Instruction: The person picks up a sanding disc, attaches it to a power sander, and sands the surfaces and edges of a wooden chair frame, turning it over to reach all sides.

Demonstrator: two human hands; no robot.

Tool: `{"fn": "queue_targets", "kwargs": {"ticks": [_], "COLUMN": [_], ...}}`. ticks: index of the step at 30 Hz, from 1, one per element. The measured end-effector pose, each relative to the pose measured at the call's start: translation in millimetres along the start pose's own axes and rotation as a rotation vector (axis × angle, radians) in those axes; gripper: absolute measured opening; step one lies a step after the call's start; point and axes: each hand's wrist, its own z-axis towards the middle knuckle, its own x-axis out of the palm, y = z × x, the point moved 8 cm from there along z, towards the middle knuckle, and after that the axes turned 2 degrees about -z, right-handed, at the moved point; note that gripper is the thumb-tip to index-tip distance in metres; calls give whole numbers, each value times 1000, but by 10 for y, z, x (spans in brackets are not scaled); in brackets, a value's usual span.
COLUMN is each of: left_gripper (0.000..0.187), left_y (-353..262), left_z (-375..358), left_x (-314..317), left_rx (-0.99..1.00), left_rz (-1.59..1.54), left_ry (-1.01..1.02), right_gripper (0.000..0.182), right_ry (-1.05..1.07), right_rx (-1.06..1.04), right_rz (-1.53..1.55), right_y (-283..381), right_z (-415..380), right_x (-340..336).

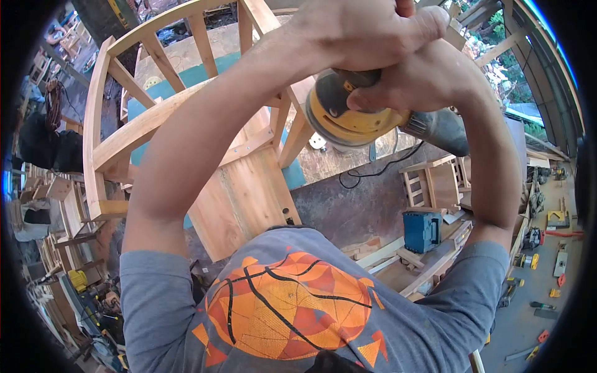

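Observation:
A yellow and black orbital sander (354,121) is at upper centre, its round pad tilted against the corner of a wooden chair frame (140,127). My right hand (413,84) is closed round the sander's top, thumb over the black part. A dark dust canister (444,130) sticks out on its right. My left hand (367,34) crosses over from the left and lies closed on top of the sander and my right hand. Most of its fingers are hidden. The chair frame has a curved slatted back and a flat plank seat (239,199).
The chair frame rests on a workbench (323,161) with a teal mat. A black cable (379,174) trails off its edge. A small wooden piece with slats (432,183) and a blue box (421,231) stand at right. Tools (556,217) lie at far right, with wood pieces at left.

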Motion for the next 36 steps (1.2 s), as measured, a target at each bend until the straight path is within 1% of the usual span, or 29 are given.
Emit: {"fn": "queue_targets", "kwargs": {"ticks": [3, 7, 8, 9, 10, 11, 13, 14, 15, 16, 17, 18, 19, 20, 21, 23, 24, 25, 26, 27, 29, 30, 32, 33, 34, 35, 36], "left_gripper": [45, 43, 43, 42, 41, 41, 41, 41, 41, 40, 40, 39, 38, 37, 37, 38, 36, 36, 36, 35, 35, 36, 37, 36, 36, 36, 35], "left_y": [14, 8, 65, 142, 172, 256, 268, 274, 235, 222, 204, 167, 150, 109, 121, 87, 124, 130, 151, 81, 148, 230, 170, 87, 56, 67, 85], "left_z": [0, 4, 21, 67, 121, 177, 225, 215, 189, 150, 89, 25, -6, 15, 13, 116, 200, 184, 76, 12, 13, 72, 155, 130, 99, 49, -13], "left_x": [-89, -211, -226, -268, -306, -348, -403, -410, -417, -413, -395, -400, -414, -421, -407, -385, -388, -371, -363, -353, -347, -351, -364, -372, -379, -378, -403], "left_rx": [16, 3, 3, 60, 120, 124, 193, 193, 148, 102, 99, 121, 142, 181, 176, 241, 188, 198, 192, 190, 159, 153, 172, 122, 69, 64, 74], "left_rz": [53, 91, 95, 155, 210, 205, 291, 287, 288, 289, 288, 250, 212, 262, 259, 275, 227, 229, 240, 253, 231, 233, 243, 240, 240, 244, 258], "left_ry": [-7, -26, -22, -46, -68, -63, -51, -44, -35, -27, -25, -51, -73, -68, -61, -31, -33, -28, -44, -61, -41, -34, -27, -14, 0, 6, -26], "right_gripper": [41, 42, 41, 41, 46, 46, 15, 14, 14, 14, 14, 15, 15, 15, 16, 15, 14, 14, 12, 12, 12, 12, 14, 14, 14, 15, 14], "right_ry": [49, 24, 10, -3, 101, 99, 49, 86, 85, 23, -38, -252, -257, -159, -59, -67, -68, -66, -128, -261, -159, -161, -182, -189, -241, -289, -374], "right_rx": [14, -27, 20, 70, 159, 168, 23, -19, -14, -96, -180, -517, -518, -335, -152, -148, -150, -156, -247, -388, -315, -312, -272, -269, -299, -332, -392], "right_rz": [19, -11, -25, -43, -97, -97, 146, 119, 126, 109, 88, -3, 0, 60, 116, 75, 119, 164, 43, 219, 278, 285, 45, 48, 119, 191, 385], "right_y": [13, 49, 2, -47, -85, -119, -103, -118, -138, -91, -59, 179, 165, 56, -7, -55, -39, -40, 0, 88, 41, 10, -114, -94, -29, 18, 27], "right_z": [105, 240, 300, 364, 469, 549, 691, 748, 722, 697, 685, 617, 623, 667, 684, 689, 654, 641, 627, 548, 503, 547, 736, 711, 660, 625, 587], "right_x": [19, 9, -2, -19, 28, 13, -30, 23, 64, 64, 73, -18, -43, -17, 23, 20, -16, -35, -13, -78, -108, -40, 61, 44, -13, -47, -67]}}
